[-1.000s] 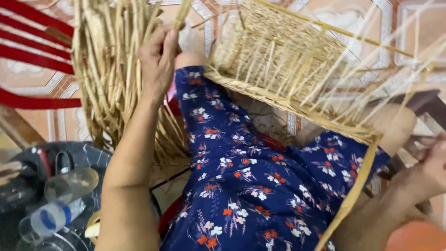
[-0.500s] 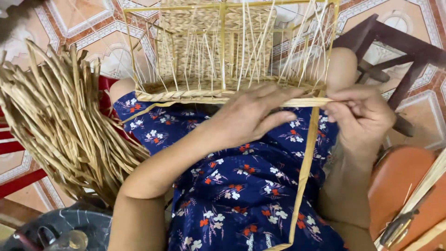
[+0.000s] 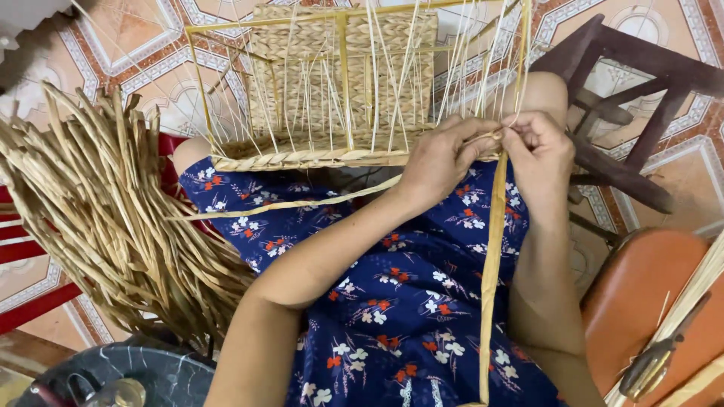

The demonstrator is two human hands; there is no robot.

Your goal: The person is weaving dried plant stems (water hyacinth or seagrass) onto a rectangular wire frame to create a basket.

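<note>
Weaving step underway: left hand (image 3: 437,160) and right hand (image 3: 537,154) both pinch a flat pale-yellow reed strand (image 3: 492,256) at the lower right rim of the half-woven straw basket frame (image 3: 339,90) on the lap, likely needing threading between uprights next.

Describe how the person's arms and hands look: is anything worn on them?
Both arms are bare, with no sleeves in view. The left hand and the right hand wear no gloves; no ring, watch or bracelet shows. Fingernails are short and unpainted, as far as visible.
</note>
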